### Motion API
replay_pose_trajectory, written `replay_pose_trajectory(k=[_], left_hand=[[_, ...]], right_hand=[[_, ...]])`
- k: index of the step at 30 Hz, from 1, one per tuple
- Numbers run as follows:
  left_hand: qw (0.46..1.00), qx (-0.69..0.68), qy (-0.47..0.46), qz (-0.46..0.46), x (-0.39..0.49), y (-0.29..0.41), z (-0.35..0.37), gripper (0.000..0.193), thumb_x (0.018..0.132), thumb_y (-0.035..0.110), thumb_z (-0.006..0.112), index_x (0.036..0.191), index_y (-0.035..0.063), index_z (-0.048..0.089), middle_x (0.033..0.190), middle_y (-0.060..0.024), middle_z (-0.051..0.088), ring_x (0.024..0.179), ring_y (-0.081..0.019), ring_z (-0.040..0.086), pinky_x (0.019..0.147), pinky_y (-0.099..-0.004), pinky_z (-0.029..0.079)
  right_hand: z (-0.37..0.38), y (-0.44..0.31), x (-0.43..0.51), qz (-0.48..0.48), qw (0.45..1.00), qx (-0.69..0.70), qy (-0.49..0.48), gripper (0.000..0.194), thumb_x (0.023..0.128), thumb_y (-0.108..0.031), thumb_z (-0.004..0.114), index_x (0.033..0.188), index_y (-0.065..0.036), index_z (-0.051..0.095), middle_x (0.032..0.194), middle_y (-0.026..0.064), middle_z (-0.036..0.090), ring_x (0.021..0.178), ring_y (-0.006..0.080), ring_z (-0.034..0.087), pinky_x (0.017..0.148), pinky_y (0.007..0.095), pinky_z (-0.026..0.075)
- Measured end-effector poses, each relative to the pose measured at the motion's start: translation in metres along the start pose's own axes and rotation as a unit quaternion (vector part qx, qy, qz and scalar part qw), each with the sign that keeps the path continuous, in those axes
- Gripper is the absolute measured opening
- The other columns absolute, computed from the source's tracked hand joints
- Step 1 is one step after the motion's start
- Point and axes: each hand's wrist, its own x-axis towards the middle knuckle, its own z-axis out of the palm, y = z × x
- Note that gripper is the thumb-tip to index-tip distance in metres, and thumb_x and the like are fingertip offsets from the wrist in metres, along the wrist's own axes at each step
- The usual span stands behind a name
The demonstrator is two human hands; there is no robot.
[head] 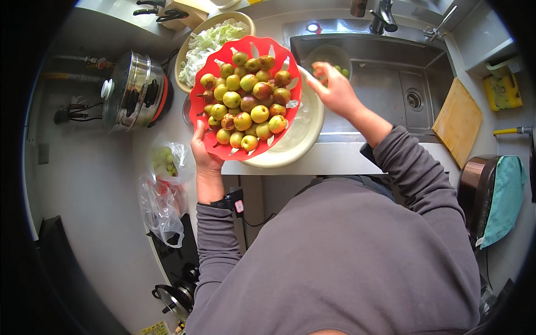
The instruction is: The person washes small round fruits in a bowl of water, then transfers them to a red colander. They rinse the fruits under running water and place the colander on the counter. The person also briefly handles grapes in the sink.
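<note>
My left hand (205,153) grips the near left rim of a red slotted plastic fruit bowl (197,94). It is heaped with green and brown jujubes (247,100) and held up over a cream basin (307,138), covering much of it. Clear water seems to stand in the basin. Off the bowl's right side my right hand (335,90) is raised with thumb and fingers apart, and no object shows in it. Beyond it, partly hidden by the fingers, a translucent bowl (322,52) with a few green fruits (342,71) sits in the sink.
A basin of shredded cabbage (215,37) stands behind the red bowl. The steel sink (385,100) has a cutting board (458,121) leaning at its right. At left are a steamer pot (130,92), a bag of grapes (165,161) and a knife block (184,12).
</note>
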Motion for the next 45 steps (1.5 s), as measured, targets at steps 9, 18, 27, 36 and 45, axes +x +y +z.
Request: replay_pose_trajectory(k=[9, 18, 27, 36, 45], left_hand=[[1.0, -0.002, -0.02, 0.021, 0.003, -0.004, 0.012, 0.047, 0.1, 0.03, 0.035, 0.139, 0.0041, 0.035, 0.139, -0.0155, 0.044, 0.126, -0.0324, 0.045, 0.107, -0.0464, 0.037], [0.998, -0.039, -0.044, 0.006, 0.023, -0.028, 0.042, 0.047, 0.1, 0.028, 0.035, 0.139, 0.0029, 0.035, 0.139, -0.0157, 0.045, 0.126, -0.0319, 0.045, 0.108, -0.0456, 0.035], [0.995, -0.083, -0.062, -0.009, 0.041, -0.047, 0.051, 0.046, 0.101, 0.027, 0.034, 0.139, 0.0031, 0.034, 0.139, -0.0166, 0.043, 0.127, -0.0321, 0.045, 0.107, -0.0458, 0.037], [0.995, -0.082, -0.047, 0.011, 0.043, -0.051, 0.048, 0.046, 0.101, 0.029, 0.034, 0.139, 0.0026, 0.034, 0.138, -0.0164, 0.044, 0.125, -0.0308, 0.047, 0.106, -0.0444, 0.04], [0.996, -0.088, -0.022, 0.013, 0.033, -0.055, 0.046, 0.046, 0.101, 0.03, 0.036, 0.137, 0.0008, 0.037, 0.135, -0.0159, 0.046, 0.123, -0.0291, 0.049, 0.105, -0.0421, 0.041]], right_hand=[[-0.002, 0.022, -0.044, 0.364, 0.813, 0.346, -0.293, 0.055, 0.075, -0.009, 0.052, 0.128, -0.002, 0.042, 0.1, 0.0175, 0.062, 0.071, 0.0268, 0.068, 0.052, 0.0338, 0.059], [-0.086, 0.032, -0.053, 0.374, 0.881, 0.268, -0.114, 0.027, 0.076, -0.008, 0.052, 0.099, 0.004, 0.057, 0.073, 0.0107, 0.063, 0.053, 0.0185, 0.064, 0.039, 0.028, 0.052], [-0.178, 0.023, -0.022, 0.362, 0.93, 0.066, -0.006, 0.035, 0.077, -0.008, 0.051, 0.11, 0.006, 0.055, 0.084, 0.0147, 0.066, 0.055, 0.0193, 0.066, 0.04, 0.0273, 0.054], [-0.162, 0.031, 0.038, 0.282, 0.934, -0.219, -0.001, 0.049, 0.08, -0.011, 0.049, 0.129, -0.008, 0.048, 0.091, 0.0177, 0.067, 0.064, 0.0265, 0.068, 0.044, 0.0345, 0.056], [-0.136, 0.019, 0.058, 0.062, 0.869, -0.489, -0.047, 0.066, 0.082, -0.013, 0.052, 0.145, -0.019, 0.029, 0.12, 0.031, 0.054, 0.088, 0.0438, 0.063, 0.082, 0.0502, 0.052]])
